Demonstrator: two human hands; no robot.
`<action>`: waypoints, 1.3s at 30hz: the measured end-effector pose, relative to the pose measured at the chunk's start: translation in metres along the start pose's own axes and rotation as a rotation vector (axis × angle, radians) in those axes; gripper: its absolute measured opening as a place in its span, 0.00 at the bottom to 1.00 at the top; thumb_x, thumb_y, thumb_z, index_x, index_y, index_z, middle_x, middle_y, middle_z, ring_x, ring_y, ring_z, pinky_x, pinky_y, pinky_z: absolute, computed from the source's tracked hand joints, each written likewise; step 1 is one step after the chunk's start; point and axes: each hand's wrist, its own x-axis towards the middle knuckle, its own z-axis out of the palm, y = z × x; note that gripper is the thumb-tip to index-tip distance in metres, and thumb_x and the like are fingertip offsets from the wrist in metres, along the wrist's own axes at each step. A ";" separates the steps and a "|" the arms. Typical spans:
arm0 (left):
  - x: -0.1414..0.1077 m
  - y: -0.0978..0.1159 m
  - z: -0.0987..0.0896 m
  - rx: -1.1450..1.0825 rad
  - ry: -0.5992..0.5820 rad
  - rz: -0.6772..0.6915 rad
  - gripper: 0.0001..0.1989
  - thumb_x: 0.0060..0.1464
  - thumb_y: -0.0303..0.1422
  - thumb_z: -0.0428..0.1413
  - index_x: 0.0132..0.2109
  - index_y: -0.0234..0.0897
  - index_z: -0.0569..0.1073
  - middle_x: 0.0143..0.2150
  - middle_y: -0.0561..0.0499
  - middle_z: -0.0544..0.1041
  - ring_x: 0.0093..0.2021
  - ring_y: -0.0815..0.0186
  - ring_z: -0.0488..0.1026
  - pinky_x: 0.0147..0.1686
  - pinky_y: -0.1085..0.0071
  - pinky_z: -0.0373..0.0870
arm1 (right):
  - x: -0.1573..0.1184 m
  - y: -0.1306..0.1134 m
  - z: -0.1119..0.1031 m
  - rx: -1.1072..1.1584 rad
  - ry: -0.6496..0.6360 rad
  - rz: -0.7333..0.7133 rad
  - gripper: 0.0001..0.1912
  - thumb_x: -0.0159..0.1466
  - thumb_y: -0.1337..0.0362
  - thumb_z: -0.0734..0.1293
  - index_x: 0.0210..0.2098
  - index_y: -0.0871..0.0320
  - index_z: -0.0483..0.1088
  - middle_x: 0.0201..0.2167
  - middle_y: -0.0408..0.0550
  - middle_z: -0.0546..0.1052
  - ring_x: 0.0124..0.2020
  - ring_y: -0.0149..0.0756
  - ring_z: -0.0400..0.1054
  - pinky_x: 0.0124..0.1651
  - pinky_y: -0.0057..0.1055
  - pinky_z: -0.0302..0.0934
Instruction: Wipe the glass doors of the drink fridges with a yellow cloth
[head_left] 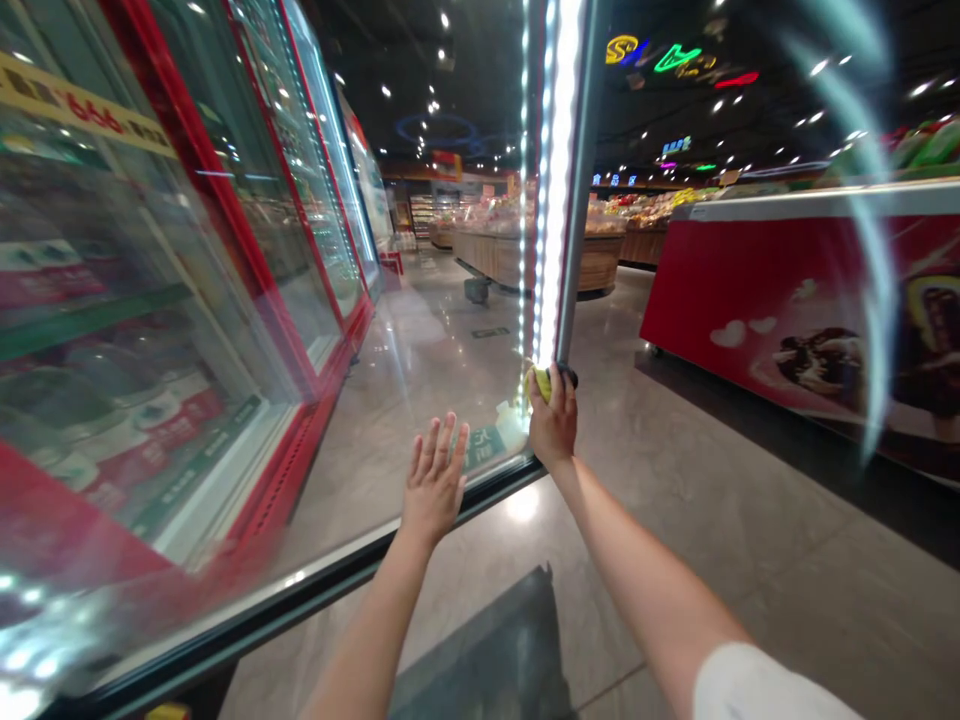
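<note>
A swung-out glass door (450, 330) with a dark lower frame (300, 590) stands before me. My left hand (435, 480) is spread with its fingers stretched out, lying against the glass near the bottom edge. At the door's outer edge, low beside the bright light strip (559, 180), my right hand (556, 415) is closed on a yellow cloth (541, 384). Its fingers partly cover the cloth, and a small black part shows just beyond them. Through the glass, between the hands, I see a pale bottle shape and a green printed strip.
Red-framed coolers (330, 380) with stocked shelves line the left side. On the right stands a red chest freezer (750, 300). Wooden produce stands (540, 255) are farther back on the shiny floor (675, 560). A curved light reflection crosses the right side.
</note>
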 end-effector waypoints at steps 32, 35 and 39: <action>-0.007 -0.014 -0.013 0.038 -0.076 0.073 0.40 0.57 0.31 0.57 0.75 0.39 0.55 0.79 0.47 0.44 0.79 0.57 0.34 0.76 0.55 0.44 | -0.016 -0.042 0.026 0.428 0.021 0.068 0.31 0.72 0.70 0.56 0.73 0.53 0.55 0.75 0.58 0.49 0.76 0.47 0.46 0.73 0.51 0.54; -0.007 -0.016 -0.013 0.023 -0.062 0.076 0.40 0.58 0.31 0.57 0.75 0.40 0.55 0.79 0.47 0.43 0.79 0.56 0.36 0.76 0.54 0.45 | -0.030 -0.049 0.026 0.427 -0.029 0.115 0.32 0.72 0.69 0.57 0.74 0.51 0.52 0.76 0.58 0.47 0.76 0.49 0.46 0.72 0.52 0.56; -0.008 -0.015 -0.016 0.018 -0.059 0.066 0.36 0.59 0.31 0.56 0.74 0.39 0.59 0.79 0.45 0.45 0.79 0.55 0.38 0.75 0.55 0.47 | -0.065 -0.050 0.030 0.399 -0.102 0.168 0.33 0.71 0.69 0.58 0.74 0.50 0.53 0.74 0.59 0.51 0.74 0.50 0.49 0.70 0.53 0.59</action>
